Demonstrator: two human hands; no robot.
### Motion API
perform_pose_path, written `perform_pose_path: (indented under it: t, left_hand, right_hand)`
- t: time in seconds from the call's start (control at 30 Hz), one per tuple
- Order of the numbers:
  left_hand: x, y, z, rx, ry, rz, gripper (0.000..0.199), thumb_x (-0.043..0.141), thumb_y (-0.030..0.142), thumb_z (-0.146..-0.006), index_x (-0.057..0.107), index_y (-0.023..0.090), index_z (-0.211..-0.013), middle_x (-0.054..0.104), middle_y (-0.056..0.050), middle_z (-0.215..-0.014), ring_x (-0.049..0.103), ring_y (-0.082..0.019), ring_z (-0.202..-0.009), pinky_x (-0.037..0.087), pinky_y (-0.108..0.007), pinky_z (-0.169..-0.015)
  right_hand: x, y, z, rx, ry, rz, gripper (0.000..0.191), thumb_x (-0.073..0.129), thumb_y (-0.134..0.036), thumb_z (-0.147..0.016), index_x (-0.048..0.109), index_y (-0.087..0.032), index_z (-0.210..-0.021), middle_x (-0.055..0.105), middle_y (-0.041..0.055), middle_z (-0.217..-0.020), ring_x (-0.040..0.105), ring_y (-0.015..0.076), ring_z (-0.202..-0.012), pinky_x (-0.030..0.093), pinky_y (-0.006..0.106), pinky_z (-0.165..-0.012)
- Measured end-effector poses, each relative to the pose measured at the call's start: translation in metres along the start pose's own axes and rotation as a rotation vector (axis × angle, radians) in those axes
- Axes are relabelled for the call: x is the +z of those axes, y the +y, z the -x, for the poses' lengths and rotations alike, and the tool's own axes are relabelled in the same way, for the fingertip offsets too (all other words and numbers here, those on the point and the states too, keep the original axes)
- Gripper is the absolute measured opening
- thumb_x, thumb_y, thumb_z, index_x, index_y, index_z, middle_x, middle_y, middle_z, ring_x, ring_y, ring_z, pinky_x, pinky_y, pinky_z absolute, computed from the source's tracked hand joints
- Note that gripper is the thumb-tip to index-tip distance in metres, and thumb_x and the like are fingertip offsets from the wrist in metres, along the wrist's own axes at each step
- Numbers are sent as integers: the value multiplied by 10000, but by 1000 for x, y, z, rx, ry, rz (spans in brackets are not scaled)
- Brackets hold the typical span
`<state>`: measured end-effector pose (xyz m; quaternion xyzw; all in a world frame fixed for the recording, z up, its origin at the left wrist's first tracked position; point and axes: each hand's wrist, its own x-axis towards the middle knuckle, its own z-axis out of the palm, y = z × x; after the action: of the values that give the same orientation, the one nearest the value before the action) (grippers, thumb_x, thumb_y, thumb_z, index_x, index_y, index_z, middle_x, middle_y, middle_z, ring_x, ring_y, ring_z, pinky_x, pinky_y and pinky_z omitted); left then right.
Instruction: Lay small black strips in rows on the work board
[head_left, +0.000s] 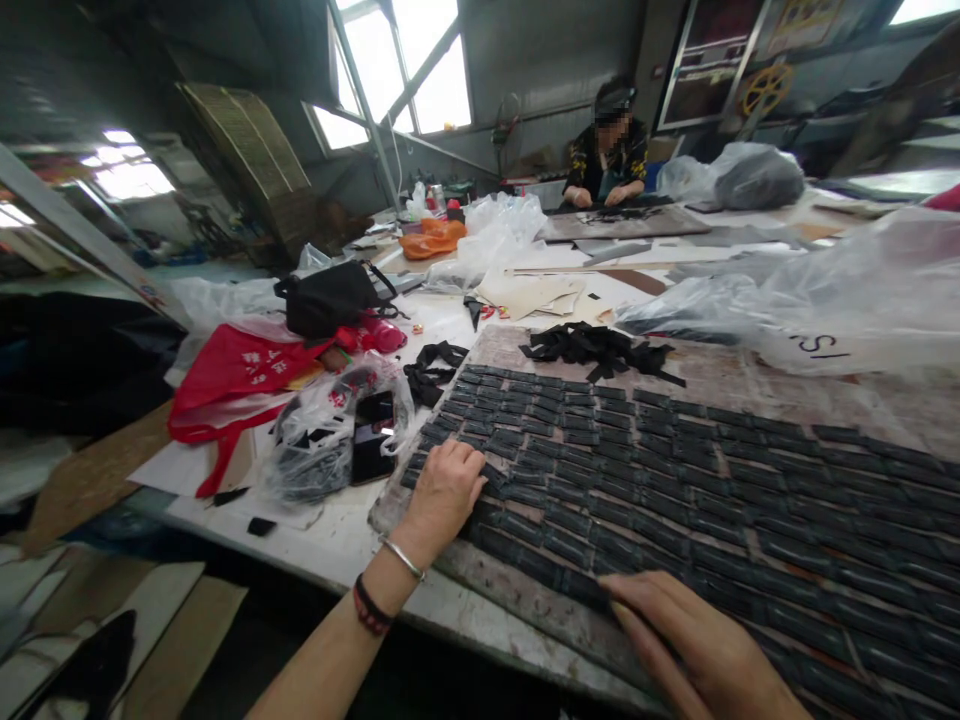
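Note:
Rows of small black strips (pixel 600 450) cover a worn board (pixel 750 385) on the table. My left hand (pixel 448 490), with a metal bangle and a dark red band at the wrist, rests at the left end of the rows, its fingers curled together on the strips; what they hold, if anything, is hidden. Near the board's front edge, my right hand (pixel 675 635) has thumb and fingertips closed at the end of a black strip (pixel 581 588). Behind the rows lies a loose heap of black fabric pieces (pixel 592 348).
Left on the table are a phone (pixel 374 437) on a clear plastic bag (pixel 307 465), a red bag (pixel 240 375) and a black bag (pixel 330 298). Plastic sheeting (pixel 862 290) lies back right. Across the table sits another person (pixel 609 150).

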<state>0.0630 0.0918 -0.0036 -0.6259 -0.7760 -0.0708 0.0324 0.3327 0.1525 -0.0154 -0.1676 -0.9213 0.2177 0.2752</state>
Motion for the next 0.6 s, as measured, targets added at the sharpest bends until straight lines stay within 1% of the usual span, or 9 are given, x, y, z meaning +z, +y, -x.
perform_pose_path:
  t: [0.1,0.17,0.23,0.4,0.47,0.6]
  left_hand:
    - [0,-2,0,7,-19,8,93,617,148,-794,555,154,-863,562,-69,-911,465,-256,-919,390,-384,-795]
    - [0,-4,0,11,-28,18,85,614,156,-799,554,157,-858,564,-65,-906,466,-254,-920,389,-382,-798]
    - [2,-5,1,16,-36,30,78,613,154,-800,551,161,-847,566,-58,-895,469,-249,-912,390,-378,-797]
    - [5,-8,0,25,-45,63,61,603,143,-805,548,163,-824,569,-48,-891,471,-238,-909,392,-368,-803]
    - [5,-8,-1,29,-51,71,48,592,141,-811,549,162,-812,570,-45,-883,472,-235,-903,394,-366,-797]
    - [5,-7,-3,35,-51,70,59,570,146,-826,551,166,-774,571,-41,-849,470,-238,-879,393,-377,-777]
  right_hand:
    - [22,-9,-40,-43,-99,8,277,388,-134,-885,587,-156,-1076,645,85,-878,615,179,-799,544,291,-718]
    - [37,-9,-59,-56,-164,61,287,401,-100,-862,586,-129,-1080,618,98,-864,583,197,-791,533,324,-704]
    - [50,-8,-71,-62,-222,118,301,423,-80,-842,586,-113,-1093,600,104,-859,556,209,-789,519,330,-686]
    - [69,-5,-88,-65,-309,216,273,459,-91,-847,613,-118,-1070,589,95,-833,516,201,-757,472,313,-685]
    - [74,-4,-91,-75,-317,248,264,478,-96,-842,619,-126,-1062,590,84,-815,508,200,-748,453,312,-686]
    - [80,-1,-92,-94,-318,273,273,506,-84,-815,621,-136,-1057,591,71,-807,502,202,-737,414,296,-627]
